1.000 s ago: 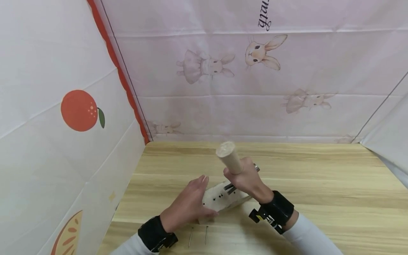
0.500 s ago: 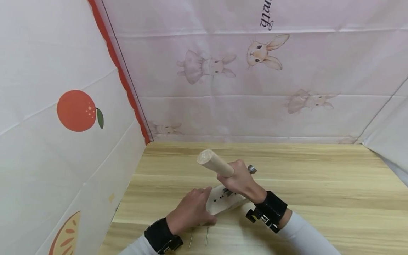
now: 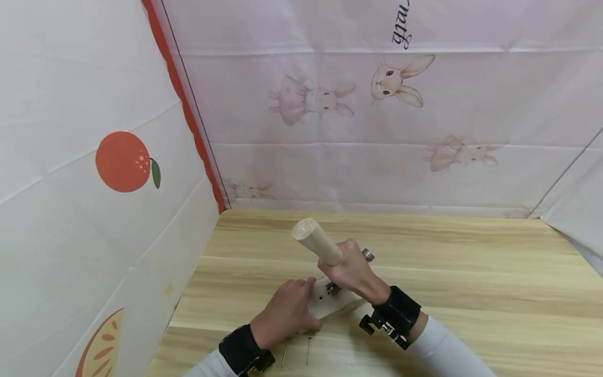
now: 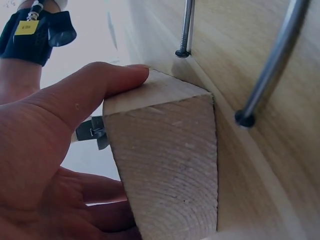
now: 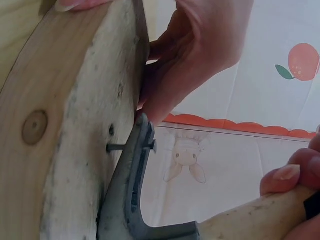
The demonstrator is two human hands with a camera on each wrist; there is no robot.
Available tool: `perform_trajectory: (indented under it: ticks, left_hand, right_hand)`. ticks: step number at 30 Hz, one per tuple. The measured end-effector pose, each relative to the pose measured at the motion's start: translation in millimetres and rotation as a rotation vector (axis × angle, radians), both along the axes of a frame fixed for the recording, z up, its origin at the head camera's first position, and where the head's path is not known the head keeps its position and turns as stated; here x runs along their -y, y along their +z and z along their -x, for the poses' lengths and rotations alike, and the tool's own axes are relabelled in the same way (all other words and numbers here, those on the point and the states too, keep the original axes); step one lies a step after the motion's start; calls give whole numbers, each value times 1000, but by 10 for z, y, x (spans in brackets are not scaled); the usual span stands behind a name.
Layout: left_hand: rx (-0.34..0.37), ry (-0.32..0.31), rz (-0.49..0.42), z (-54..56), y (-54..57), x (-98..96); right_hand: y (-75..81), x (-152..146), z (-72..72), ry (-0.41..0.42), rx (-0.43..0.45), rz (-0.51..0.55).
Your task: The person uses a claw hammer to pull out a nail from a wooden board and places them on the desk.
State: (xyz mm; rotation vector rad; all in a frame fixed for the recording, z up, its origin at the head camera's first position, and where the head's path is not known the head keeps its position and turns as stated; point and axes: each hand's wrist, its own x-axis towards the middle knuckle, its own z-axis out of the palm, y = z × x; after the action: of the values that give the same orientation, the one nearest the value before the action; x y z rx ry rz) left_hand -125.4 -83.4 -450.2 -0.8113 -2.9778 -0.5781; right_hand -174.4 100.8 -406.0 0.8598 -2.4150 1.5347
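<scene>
My right hand (image 3: 350,267) grips the wooden handle of a claw hammer (image 3: 317,242), which leans to the left over a pale wooden block (image 3: 332,306). In the right wrist view, the dark metal claw (image 5: 122,180) lies against the block's face and straddles a nail (image 5: 116,147) that sticks out of it, the nail's head beyond the claw. Several dark holes mark the same face. My left hand (image 3: 287,309) holds the near left end of the block, with the thumb over one side and the fingers on the opposite side, as the left wrist view shows.
Two loose nails (image 3: 309,351) lie on the wooden table (image 3: 471,293) in front of the block, close to my left wrist. Printed cloth walls (image 3: 330,173) stand along the table's back and left sides.
The hammer's handle has tipped to the left, and my right hand has moved slightly left with it. My left hand has shifted a little to the right with the block.
</scene>
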Motion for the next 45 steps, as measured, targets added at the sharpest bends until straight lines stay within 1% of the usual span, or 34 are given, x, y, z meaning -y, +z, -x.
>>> perform_trajectory:
  ticks: [9, 12, 16, 20, 26, 29, 35, 38, 45]
  left_hand:
    - [3, -6, 39, -2, -8, 11]
    - [12, -2, 51, 1, -19, 13]
    - [9, 4, 59, 7, -39, 14]
    - [14, 16, 72, 5, -56, 2]
    - [21, 38, 90, 2, -41, -6]
    - [19, 41, 89, -1, -34, -2]
    - [22, 35, 87, -11, -15, -5]
    - [24, 32, 86, -18, -6, -10]
    - [37, 50, 94, -22, 6, -21]
  right_hand:
    - [29, -35, -5, -91, 256, 65]
    - [41, -63, 22, -113, 315, 90]
    - [48, -96, 76, -114, 369, 137]
    - [47, -134, 130, -100, 378, 190]
    - [29, -212, 208, -37, 389, 374]
    - [28, -229, 234, -11, 388, 436]
    - [47, -257, 256, 18, 382, 448]
    - [60, -285, 289, 27, 401, 469]
    - [104, -393, 410, 78, 470, 670]
